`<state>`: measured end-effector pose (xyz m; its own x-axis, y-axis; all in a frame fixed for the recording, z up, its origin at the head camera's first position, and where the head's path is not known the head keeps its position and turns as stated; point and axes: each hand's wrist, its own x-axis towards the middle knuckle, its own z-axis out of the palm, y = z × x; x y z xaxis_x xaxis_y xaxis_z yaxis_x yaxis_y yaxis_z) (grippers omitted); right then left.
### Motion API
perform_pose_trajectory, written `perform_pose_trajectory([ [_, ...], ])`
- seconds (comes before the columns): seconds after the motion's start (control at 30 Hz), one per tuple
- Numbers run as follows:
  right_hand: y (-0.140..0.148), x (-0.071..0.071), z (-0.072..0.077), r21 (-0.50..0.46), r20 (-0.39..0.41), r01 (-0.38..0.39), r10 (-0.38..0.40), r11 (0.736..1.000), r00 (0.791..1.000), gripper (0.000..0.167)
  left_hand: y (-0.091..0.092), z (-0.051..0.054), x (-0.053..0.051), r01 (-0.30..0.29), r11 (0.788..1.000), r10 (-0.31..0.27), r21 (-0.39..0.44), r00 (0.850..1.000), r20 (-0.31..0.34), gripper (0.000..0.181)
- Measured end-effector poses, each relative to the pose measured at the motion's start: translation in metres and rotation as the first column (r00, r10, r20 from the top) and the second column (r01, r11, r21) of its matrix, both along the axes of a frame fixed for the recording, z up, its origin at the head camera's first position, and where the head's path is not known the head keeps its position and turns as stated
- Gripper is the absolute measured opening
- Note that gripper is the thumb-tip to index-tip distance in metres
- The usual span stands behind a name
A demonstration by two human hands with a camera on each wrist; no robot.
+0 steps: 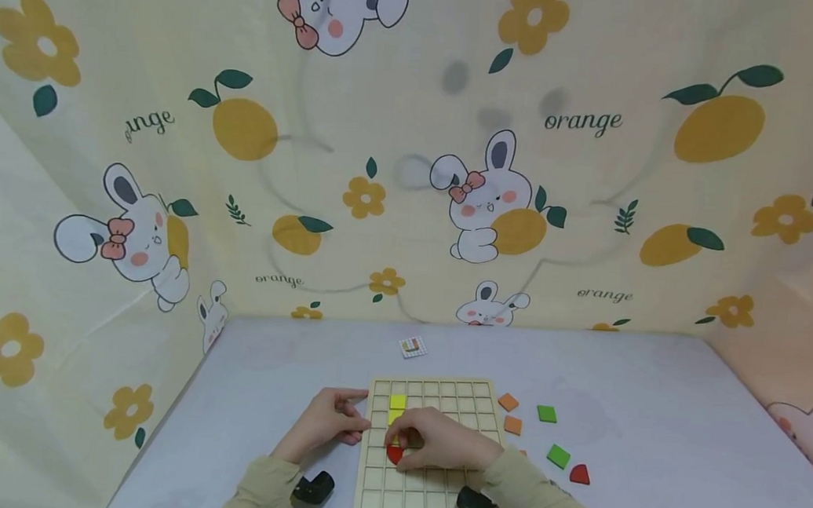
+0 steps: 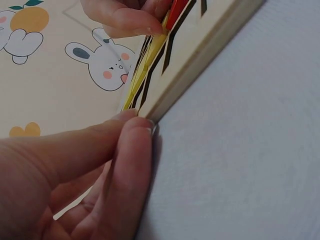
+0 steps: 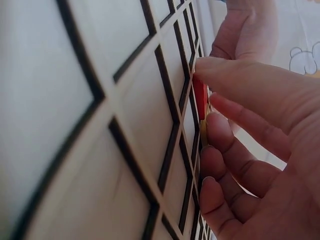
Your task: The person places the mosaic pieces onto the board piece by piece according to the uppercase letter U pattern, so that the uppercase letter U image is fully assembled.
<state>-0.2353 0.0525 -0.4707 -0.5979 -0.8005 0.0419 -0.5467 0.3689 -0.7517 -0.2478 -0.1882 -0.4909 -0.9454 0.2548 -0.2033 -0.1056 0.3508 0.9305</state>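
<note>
The red piece (image 1: 395, 455) is at the second column from the left on the wooden grid board (image 1: 434, 505), on the near side of a run of yellow squares (image 1: 398, 401). The right hand (image 1: 445, 439) pinches it between thumb and bent fingers; from here I can't tell whether it sits flat. The left hand (image 1: 327, 423) touches the board's left edge with its fingertips, index finger stretched out, seemingly to steady it. Right of the board lie orange pieces (image 1: 512, 425), green pieces (image 1: 558, 456) and another red piece (image 1: 580, 475); a patterned card (image 1: 412, 346) rests beyond the far edge. I take the step in hand to be seating the red piece in line with the yellow squares. The next move, I'd judge, calls for a light nudge to square it, then a clean release.
</note>
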Motion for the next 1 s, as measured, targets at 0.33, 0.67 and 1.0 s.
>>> perform_pose_trajectory([
  [0.33,0.001,-0.001,-0.001,0.004,-0.002,0.024,-0.024,1.0,1.0,0.018,0.001,0.001,-0.001,-0.003,1.0,0.003,0.001,1.0,-0.01,0.064],
  [0.67,0.004,0.001,0.001,-0.017,-0.008,0.016,-0.016,1.0,1.0,0.017,0.002,0.0,-0.001,-0.01,1.0,0.01,0.003,1.0,-0.008,0.064],
  [1.0,0.024,0.003,0.007,-0.05,-0.038,0.061,-0.063,0.997,0.997,0.023,0.003,0.001,0.0,-0.031,1.0,0.031,-0.007,0.999,-0.01,0.063],
])
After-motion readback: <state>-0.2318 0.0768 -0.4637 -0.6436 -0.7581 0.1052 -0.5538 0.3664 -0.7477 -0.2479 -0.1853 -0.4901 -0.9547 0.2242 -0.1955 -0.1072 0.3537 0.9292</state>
